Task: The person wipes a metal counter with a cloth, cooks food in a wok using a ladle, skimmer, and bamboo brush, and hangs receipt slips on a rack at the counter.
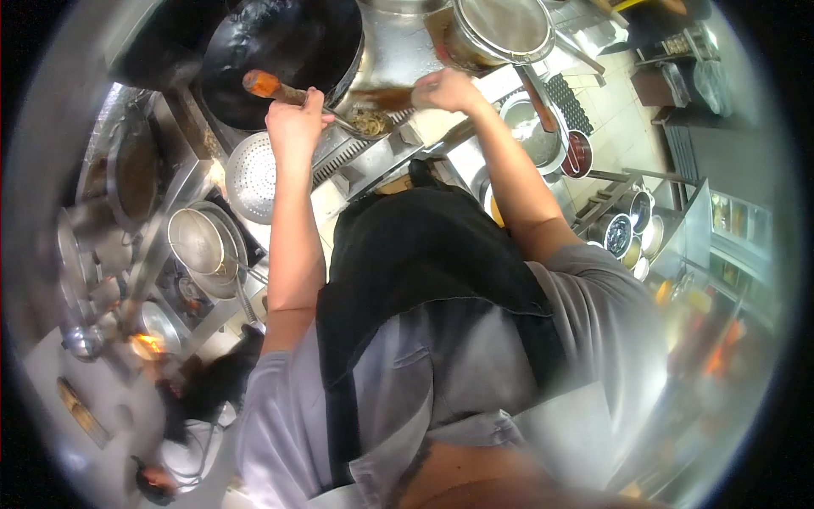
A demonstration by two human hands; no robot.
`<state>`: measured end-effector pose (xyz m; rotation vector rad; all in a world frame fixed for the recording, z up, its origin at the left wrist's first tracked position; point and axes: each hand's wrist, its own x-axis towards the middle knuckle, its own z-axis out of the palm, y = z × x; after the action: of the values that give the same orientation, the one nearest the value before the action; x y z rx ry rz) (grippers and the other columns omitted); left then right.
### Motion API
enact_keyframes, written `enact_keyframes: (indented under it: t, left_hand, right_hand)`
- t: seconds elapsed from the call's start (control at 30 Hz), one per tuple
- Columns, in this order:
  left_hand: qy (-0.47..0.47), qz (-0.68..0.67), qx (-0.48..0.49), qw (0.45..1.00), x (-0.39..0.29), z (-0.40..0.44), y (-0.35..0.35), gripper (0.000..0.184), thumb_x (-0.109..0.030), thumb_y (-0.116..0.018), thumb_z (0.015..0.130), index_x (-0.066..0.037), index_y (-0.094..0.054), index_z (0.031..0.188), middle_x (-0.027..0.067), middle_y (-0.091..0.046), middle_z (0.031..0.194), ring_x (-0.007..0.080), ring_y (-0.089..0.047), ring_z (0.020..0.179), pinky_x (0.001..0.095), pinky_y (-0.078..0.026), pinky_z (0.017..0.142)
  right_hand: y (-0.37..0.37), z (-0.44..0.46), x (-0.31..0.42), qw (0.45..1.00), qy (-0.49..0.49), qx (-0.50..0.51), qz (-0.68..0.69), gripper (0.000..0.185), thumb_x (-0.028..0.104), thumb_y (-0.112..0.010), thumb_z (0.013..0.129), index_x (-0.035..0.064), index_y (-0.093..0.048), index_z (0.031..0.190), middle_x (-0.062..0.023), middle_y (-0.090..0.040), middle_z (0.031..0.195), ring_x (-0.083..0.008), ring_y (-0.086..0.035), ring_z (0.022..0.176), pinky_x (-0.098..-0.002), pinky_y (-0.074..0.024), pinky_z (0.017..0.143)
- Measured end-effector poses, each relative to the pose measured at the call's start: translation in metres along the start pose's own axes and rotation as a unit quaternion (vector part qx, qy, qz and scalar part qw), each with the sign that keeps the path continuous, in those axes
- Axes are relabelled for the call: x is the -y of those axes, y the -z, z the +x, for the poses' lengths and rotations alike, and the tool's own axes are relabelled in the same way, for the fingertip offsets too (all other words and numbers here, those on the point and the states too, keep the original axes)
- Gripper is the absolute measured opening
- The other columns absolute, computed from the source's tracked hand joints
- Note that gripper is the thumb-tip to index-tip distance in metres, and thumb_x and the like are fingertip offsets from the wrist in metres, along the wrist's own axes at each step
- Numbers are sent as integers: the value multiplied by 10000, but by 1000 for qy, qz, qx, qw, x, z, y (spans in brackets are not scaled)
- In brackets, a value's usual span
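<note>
My left hand (pixel 295 127) is closed round the wooden handle (pixel 273 86) of a metal ladle. The ladle's bowl (pixel 370 125) holds some brownish food and hangs over the stove edge, right of the large black wok (pixel 280 59). My right hand (pixel 448 91) is closed, with the fingers pinched together above the steel counter (pixel 398 68), to the right of the ladle bowl. What it holds, if anything, is blurred and too small to name. A perforated round strainer (pixel 253 176) lies below my left hand.
A pot with a sieve (pixel 504 30) stands beyond my right hand. Further right are a steel bowl (pixel 534 131) and a dark red pot (pixel 577 154). Strainers (pixel 197 241) rest at the left. Another person (pixel 191 450) is at the lower left, near a flame (pixel 148 343).
</note>
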<state>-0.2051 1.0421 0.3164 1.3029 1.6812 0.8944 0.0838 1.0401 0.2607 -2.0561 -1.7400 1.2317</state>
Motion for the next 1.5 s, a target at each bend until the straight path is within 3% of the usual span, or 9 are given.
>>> enact_keyframes:
  t: [0.2, 0.4, 0.47, 0.63, 1.0, 1.07, 1.27, 1.43, 1.5]
  left_hand:
    - [2, 29, -12, 999, 8, -1, 17, 369, -242, -662, 919, 84, -689, 747, 152, -715, 637, 203, -734, 588, 304, -582, 617]
    - [-19, 22, -17, 999, 7, -2, 15, 370, -246, -666, 917, 84, -675, 750, 156, -707, 629, 203, -736, 591, 314, -575, 630]
    - [-8, 15, -17, 1000, 5, -2, 17, 372, -247, -667, 919, 86, -675, 753, 156, -707, 629, 202, -738, 595, 313, -574, 628]
    - [-5, 4, -3, 1000, 15, 2, 27, 378, -249, -668, 921, 95, -677, 767, 149, -706, 629, 198, -742, 608, 309, -574, 618]
    - [9, 42, -18, 999, 19, 4, 52, 351, -243, -656, 906, 76, -688, 763, 148, -713, 627, 193, -744, 617, 310, -576, 611]
    - [11, 60, -7, 998, 9, -1, 52, 351, -248, -658, 906, 71, -691, 763, 147, -710, 622, 198, -744, 614, 310, -575, 615]
    - [3, 54, 3, 999, 11, -4, 53, 347, -246, -667, 910, 69, -692, 769, 151, -711, 634, 197, -745, 618, 305, -576, 624]
    - [11, -20, 16, 1000, 25, -4, 66, 301, -200, -672, 922, 99, -681, 890, 149, -722, 701, 186, -742, 626, 280, -579, 589]
    - [14, -46, 21, 999, 29, -8, 72, 292, -184, -667, 925, 107, -672, 915, 149, -720, 722, 195, -741, 627, 276, -581, 583]
  right_hand:
    - [-24, 57, -25, 986, -48, -134, -91, 410, 337, -651, 797, 131, -773, 1130, -209, -735, 1108, -347, -709, 1075, -414, -553, 970]
    - [-105, 41, 32, 988, -34, -10, -147, 474, 271, -615, 856, -61, -673, 1190, -288, -671, 1235, -374, -665, 1179, -415, -541, 994]
    - [-113, 40, 36, 986, -42, -11, -164, 386, 346, -596, 866, 134, -753, 1148, -189, -712, 1190, -377, -674, 1131, -427, -535, 997]
    - [-74, 27, 37, 981, 67, 50, -177, 401, 299, -610, 761, 228, -784, 1115, -130, -731, 1168, -349, -688, 1094, -426, -533, 993]
    - [-56, 40, 15, 978, 30, -85, -188, 381, 346, -616, 801, 214, -788, 1115, -173, -739, 1113, -371, -699, 1061, -424, -539, 988]
    - [-85, 49, 27, 977, -3, 8, -214, 419, 243, -627, 789, 47, -747, 1139, -215, -702, 1212, -373, -674, 1141, -437, -538, 989]
    - [-112, 15, 77, 966, 68, 50, -243, 394, 207, -602, 813, -24, -726, 1107, -243, -708, 1172, -357, -668, 1157, -426, -541, 977]
    - [-68, 16, 69, 951, 140, 77, -266, 411, 319, -642, 790, 273, -762, 1180, -89, -733, 1186, -337, -678, 1123, -435, -541, 975]
    - [-50, 15, 53, 952, 152, 55, -259, 416, 350, -654, 787, 262, -765, 1178, -105, -735, 1171, -340, -682, 1110, -432, -541, 974]
